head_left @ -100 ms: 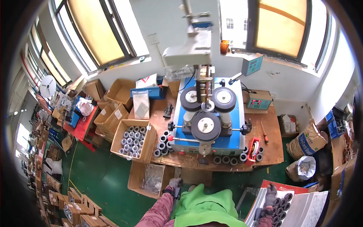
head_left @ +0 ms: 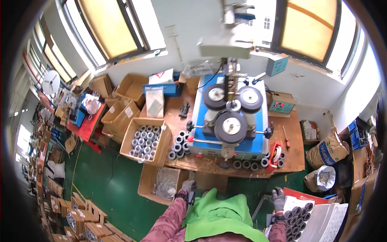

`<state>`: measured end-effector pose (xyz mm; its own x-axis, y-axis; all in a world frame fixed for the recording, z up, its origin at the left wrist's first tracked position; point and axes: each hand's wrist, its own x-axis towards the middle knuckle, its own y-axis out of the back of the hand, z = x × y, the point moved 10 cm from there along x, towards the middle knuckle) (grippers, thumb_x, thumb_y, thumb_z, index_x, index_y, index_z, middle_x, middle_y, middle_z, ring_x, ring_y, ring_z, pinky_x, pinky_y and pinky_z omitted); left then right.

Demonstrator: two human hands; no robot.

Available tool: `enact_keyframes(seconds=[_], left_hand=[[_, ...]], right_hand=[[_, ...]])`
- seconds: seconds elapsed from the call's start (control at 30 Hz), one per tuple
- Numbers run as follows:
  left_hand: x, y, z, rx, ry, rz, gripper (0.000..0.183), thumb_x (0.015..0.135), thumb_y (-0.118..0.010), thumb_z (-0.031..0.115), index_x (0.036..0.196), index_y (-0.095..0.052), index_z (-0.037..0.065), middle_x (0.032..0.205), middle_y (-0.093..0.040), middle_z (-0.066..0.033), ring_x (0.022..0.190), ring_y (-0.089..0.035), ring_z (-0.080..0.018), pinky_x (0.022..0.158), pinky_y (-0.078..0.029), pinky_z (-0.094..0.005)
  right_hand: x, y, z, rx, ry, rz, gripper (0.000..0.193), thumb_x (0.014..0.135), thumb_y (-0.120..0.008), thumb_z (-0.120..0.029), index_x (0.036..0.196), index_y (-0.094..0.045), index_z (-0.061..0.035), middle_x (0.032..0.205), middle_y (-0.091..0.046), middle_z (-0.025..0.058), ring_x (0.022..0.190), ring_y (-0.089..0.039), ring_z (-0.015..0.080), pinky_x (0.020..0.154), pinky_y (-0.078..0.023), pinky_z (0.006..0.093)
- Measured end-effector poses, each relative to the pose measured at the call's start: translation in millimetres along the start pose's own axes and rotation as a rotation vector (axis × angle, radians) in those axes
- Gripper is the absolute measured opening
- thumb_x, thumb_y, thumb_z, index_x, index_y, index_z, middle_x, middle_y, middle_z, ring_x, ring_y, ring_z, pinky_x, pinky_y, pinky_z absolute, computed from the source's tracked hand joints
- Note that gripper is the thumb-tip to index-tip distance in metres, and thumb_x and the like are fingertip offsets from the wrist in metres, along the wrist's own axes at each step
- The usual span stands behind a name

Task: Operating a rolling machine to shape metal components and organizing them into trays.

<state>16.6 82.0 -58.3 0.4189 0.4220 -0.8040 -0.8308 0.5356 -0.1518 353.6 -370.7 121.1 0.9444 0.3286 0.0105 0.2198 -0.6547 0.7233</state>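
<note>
My left hand [head_left: 188,186], in a grey glove, hangs beside the open cardboard box [head_left: 146,189] below the bench; its fingers are too small and dark to read. At the edge of a white tray [head_left: 288,201] holding several dark rings [head_left: 297,220], my right hand [head_left: 278,197] is raised, also gloved. Its fingers look bent, but whether anything is in them cannot be made out. Before me stands a blue-topped machine [head_left: 196,121] with three dark wheels [head_left: 231,126]. A metal ring [head_left: 233,106] sits between the wheels.
On the wooden bench [head_left: 193,171], a carton [head_left: 161,151] of metal rings stands left of the machine, with loose rings [head_left: 177,146] beside it. A red holder [head_left: 275,154] and a screwdriver [head_left: 286,139] lie to the right. Sacks [head_left: 326,149] stand on the right floor.
My right hand has moved up and slightly left, away from the dark rings. The whole view has shifted, so the machine appears further right. My left hand stays beside the open box.
</note>
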Motion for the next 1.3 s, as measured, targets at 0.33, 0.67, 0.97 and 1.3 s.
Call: enact_keyframes(seconds=[0.33, 0.67, 0.97, 1.3], left_hand=[[6, -38, 39, -0.291, 0.12, -0.035, 0.031, 0.085, -0.055, 0.021, 0.113, -0.05, 0.011, 0.099, -0.061, -0.0113, 0.083, -0.062, -0.0282, 0.068, -0.051, -0.0415], [54, -61, 9, -0.289, 0.161, -0.354, 0.019, 0.081, -0.057, 0.025, 0.093, -0.057, 0.01, 0.084, -0.061, -0.0095, 0.075, -0.06, -0.0274, 0.063, -0.048, -0.0417], [49, -117, 18, -0.15, 0.163, -0.137, 0.02, 0.081, -0.055, 0.021, 0.096, -0.058, 0.007, 0.084, -0.064, -0.0128, 0.072, -0.064, -0.0296, 0.057, -0.051, -0.0399], [63, -120, 11, -0.114, 0.107, -0.132, 0.018, 0.083, -0.052, 0.021, 0.097, -0.055, 0.009, 0.091, -0.063, -0.0112, 0.075, -0.063, -0.0283, 0.056, -0.049, -0.0393]], right_hand=[[-128, -120, 107, -0.524, -0.049, -0.312, 0.018, 0.075, -0.063, -0.025, 0.081, -0.065, -0.0087, 0.083, -0.065, 0.0135, 0.079, -0.062, 0.0295, 0.071, -0.049, 0.0394], [-224, -171, 187, -0.742, -0.045, -0.621, 0.02, 0.079, -0.055, -0.03, 0.081, -0.063, -0.0122, 0.084, -0.065, 0.0135, 0.072, -0.063, 0.0316, 0.062, -0.05, 0.0424], [-173, -144, 149, -0.684, 0.059, -0.534, 0.012, 0.07, -0.06, -0.023, 0.077, -0.061, -0.0131, 0.076, -0.064, 0.0105, 0.07, -0.063, 0.0289, 0.059, -0.049, 0.0422], [-126, -105, 169, -0.609, 0.081, -0.502, 0.009, 0.073, -0.058, -0.023, 0.074, -0.061, -0.0143, 0.07, -0.063, 0.011, 0.064, -0.062, 0.0288, 0.058, -0.047, 0.0418]])
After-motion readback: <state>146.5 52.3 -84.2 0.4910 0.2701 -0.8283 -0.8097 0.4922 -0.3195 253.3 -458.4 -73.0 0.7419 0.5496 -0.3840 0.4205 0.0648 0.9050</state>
